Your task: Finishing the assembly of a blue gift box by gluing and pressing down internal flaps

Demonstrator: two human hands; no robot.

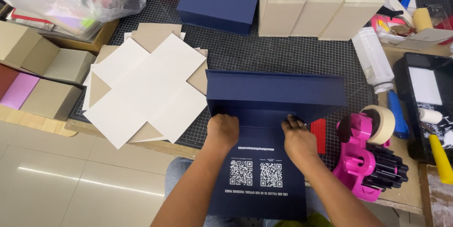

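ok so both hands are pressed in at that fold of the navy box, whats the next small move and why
Probably slide the left hand and right hand outward along the crease of the navy box. Both sit close together at its middle, where the upright panel meets the flat printed panel, so the ends of the fold look unpressed.

Free room and obstacles around the navy box (pixel 276 97). Behind it, bare cutting mat (pixel 283 52) gives passage up to the grey boxes (pixel 321 3) and a second navy box (pixel 219 0). Left, the stacked cross-shaped boards (pixel 146 90) touch its wall. Right, a red block (pixel 319 135) and pink tape dispenser (pixel 365 158) crowd close, a white bottle (pixel 373 59) beyond.
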